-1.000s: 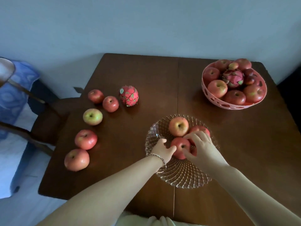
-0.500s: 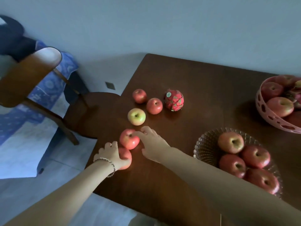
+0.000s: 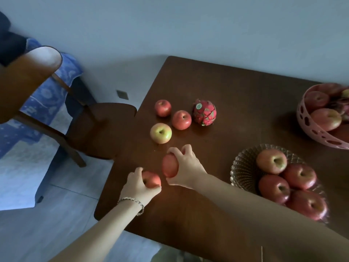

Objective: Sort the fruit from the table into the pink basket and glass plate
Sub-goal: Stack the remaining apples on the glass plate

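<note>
My left hand grips a red apple near the table's left edge. Just to its right, my right hand grips another red apple, held slightly above the wood. Behind them lie a yellow-green apple, two red apples and a dragon fruit. The glass plate at the right holds several red apples. At the far right edge the pink basket is full of apples and is partly cut off.
The dark wooden table stands against a pale wall. A wooden chair is drawn up to the table's left side, with a blue patterned cloth behind it.
Both hands left the glass plate and moved left to the loose apples. Each hand has closed round an apple, and the right one has lifted its apple off the table.
</note>
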Available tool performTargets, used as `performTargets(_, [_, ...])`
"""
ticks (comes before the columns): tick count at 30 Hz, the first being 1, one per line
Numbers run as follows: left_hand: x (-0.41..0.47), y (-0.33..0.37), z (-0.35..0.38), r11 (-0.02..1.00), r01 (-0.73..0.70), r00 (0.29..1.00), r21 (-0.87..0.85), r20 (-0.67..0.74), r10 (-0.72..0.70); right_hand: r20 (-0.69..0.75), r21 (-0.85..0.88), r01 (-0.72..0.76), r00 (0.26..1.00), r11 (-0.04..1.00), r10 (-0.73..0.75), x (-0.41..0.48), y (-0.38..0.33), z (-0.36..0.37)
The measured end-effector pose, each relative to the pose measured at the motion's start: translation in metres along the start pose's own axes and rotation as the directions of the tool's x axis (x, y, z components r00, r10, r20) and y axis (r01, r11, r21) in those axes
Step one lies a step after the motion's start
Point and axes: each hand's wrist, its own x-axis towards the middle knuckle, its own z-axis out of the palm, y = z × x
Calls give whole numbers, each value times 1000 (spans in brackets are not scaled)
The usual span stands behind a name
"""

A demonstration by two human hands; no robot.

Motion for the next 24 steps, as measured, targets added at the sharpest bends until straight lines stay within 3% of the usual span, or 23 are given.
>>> performTargets(3, [-16,26,5,989,-91,996,-121,1,92,-21,327,-63,997,943,75,-47,31,-36])
performTargets(6, [-35,63,13,951,-242,969,-193,9,248,-90,392,-122,981,912,170,-97,66,-66])
performTargets(10, [-60,112,33,886,-434,895,-163,34,445,-199,162,-317,917,934,346,-162,114,-90])
performTargets(14, [-82,145,60,827,-546,828,-134,65,557,-194,-121,-398,908,909,372,-195,154,-83])
performTargets(19, [-95,164,90,817,-573,807,-64,130,576,-249,-401,-242,957,883,149,-198,183,-62])
performTargets(24, [-99,175,114,806,-585,803,94,208,558,-270,-434,-197,959,879,82,-197,197,-54])
